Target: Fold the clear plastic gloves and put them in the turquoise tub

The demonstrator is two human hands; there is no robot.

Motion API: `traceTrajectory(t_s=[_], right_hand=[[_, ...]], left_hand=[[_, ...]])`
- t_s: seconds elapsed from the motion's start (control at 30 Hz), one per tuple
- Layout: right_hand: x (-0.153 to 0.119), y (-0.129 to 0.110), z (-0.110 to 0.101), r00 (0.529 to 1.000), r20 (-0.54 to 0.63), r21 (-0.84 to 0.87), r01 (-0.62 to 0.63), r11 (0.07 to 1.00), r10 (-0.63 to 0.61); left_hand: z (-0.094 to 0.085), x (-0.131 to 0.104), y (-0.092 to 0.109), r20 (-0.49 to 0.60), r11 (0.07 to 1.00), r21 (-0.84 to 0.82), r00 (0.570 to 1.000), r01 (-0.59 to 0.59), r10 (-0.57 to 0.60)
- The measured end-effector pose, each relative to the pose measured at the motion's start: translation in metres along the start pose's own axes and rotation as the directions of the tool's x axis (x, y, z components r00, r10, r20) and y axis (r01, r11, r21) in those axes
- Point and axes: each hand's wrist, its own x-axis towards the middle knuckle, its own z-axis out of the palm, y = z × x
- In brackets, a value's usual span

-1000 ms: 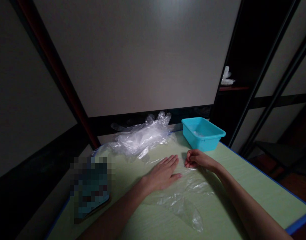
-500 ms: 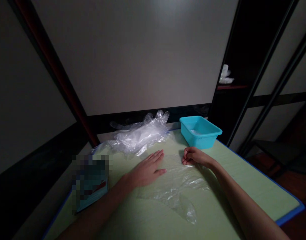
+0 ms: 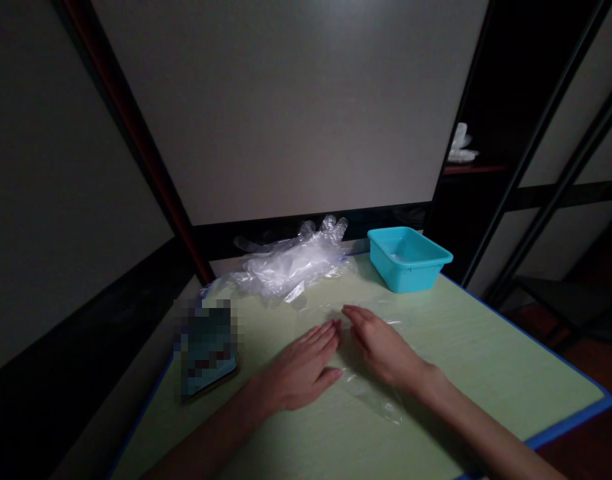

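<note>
A thin clear plastic glove (image 3: 373, 393) lies on the pale green table (image 3: 491, 360), partly hidden under my hands. My left hand (image 3: 306, 367) rests on it palm down, its fingers stretched out and the thumb apart. Close beside its fingertips is my right hand (image 3: 383, 347), with its fingers extended towards the left over the plastic and nothing visibly held in them. Behind both hands lies a crumpled heap of clear plastic gloves (image 3: 291, 263) at the table's back edge.
A turquoise basket (image 3: 419, 277) stands at the back right of the table. On the left is a dark, blurred-out box (image 3: 211, 353). A pale cabinet panel (image 3: 286, 113) rises directly behind the table; a chair (image 3: 566, 300) stands at the right.
My right hand has moved left, close to my left hand, and its curled fingers have straightened. My left hand remains flat on the plastic. The whole view has shifted slightly.
</note>
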Motion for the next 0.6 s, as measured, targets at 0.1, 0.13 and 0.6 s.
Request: traceTrajectory(t_s=[0.1,0.13,0.6], right_hand=[[-0.027,-0.012,0.021,0.991,0.112,-0.237,0.093,0.967,-0.068],[-0.035,-0.012,0.026,0.991,0.12,-0.282,0.088,0.955,-0.056],[-0.065,0.012,0.017,0.993,0.089,-0.38,0.104,0.919,-0.076]], left_hand=[[0.004,-0.001,0.004,-0.014,0.999,0.027,1.0,0.023,-0.023],[0.005,-0.002,0.006,-0.017,0.999,0.03,0.999,0.028,-0.027],[0.001,-0.012,0.008,0.027,0.997,0.035,0.997,0.066,-0.067]])
